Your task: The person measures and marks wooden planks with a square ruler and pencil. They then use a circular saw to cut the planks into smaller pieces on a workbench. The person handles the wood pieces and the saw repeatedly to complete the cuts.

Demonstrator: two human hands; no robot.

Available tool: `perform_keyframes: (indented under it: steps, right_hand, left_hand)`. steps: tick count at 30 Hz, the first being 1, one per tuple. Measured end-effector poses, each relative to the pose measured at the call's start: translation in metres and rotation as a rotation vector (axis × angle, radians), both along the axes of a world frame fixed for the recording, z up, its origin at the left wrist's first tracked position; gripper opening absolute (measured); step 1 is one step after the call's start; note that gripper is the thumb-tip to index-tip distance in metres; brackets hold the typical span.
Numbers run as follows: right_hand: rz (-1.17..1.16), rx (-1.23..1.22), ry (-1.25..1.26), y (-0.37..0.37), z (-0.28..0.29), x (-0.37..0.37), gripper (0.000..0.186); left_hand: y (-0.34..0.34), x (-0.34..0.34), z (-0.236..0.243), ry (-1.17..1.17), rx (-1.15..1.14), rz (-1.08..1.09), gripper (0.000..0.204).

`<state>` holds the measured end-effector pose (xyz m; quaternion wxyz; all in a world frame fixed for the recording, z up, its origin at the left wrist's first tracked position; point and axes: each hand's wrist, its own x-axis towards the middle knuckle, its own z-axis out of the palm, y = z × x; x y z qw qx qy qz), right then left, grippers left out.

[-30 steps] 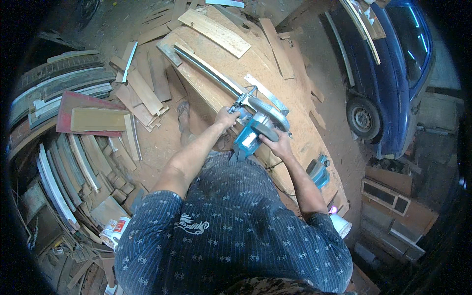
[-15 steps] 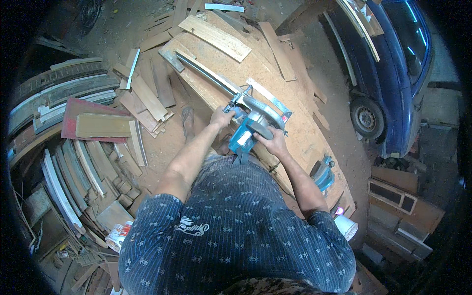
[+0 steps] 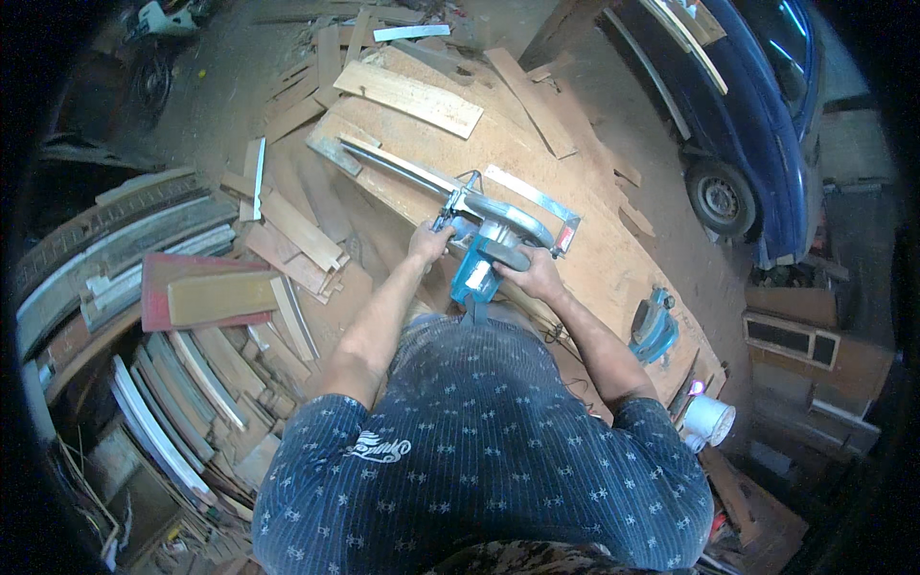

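A teal circular saw (image 3: pixel 473 272) with a metal guard and base plate lies over the near-left edge of a wooden workbench (image 3: pixel 585 225). My right hand (image 3: pixel 537 275) is wrapped around its dark handle. On the saw's left side, my left hand (image 3: pixel 428 241) is closed at the front of the base, on a small metal part that I cannot make out well. From the saw a long narrow wood strip (image 3: pixel 402 171) runs to the far-left end of the bench. The blade is hidden beneath the saw.
A loose board (image 3: pixel 412 98) lies on the bench's far part, and a second teal power tool (image 3: pixel 655 326) on its right end. Stacked planks (image 3: pixel 144 230) and a red panel (image 3: pixel 156 297) fill the left. A blue car (image 3: pixel 733 115) stands right, beyond a white bucket (image 3: pixel 709 420).
My view has turned slightly, shifting the surroundings. The saw, held by both hands, sits a little farther along the strip toward the bench's far-left end.
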<state>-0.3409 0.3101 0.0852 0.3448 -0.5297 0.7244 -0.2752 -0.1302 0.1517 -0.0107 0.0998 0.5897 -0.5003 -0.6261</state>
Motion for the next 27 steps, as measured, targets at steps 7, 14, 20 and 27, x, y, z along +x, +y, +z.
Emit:
perform_keyframes:
  steps: [7,14,20,27]
  right_hand:
    - [0.009,-0.005,0.013,0.005,-0.003,-0.005,0.046]
    - [0.041,-0.019,0.018,-0.013,0.026,-0.005,0.050]
    - [0.070,-0.079,0.018,-0.026,0.029,0.012,0.045]
    - [0.039,-0.113,-0.016,-0.065,0.028,0.034,0.040]
  left_hand:
    - [-0.006,0.000,0.001,-0.030,0.019,-0.109,0.039]
    - [-0.023,-0.002,0.039,0.081,0.005,0.007,0.028]
    - [-0.032,0.018,0.028,-0.014,-0.013,0.009,0.027]
    - [-0.070,0.035,0.033,0.048,-0.017,0.043,0.024]
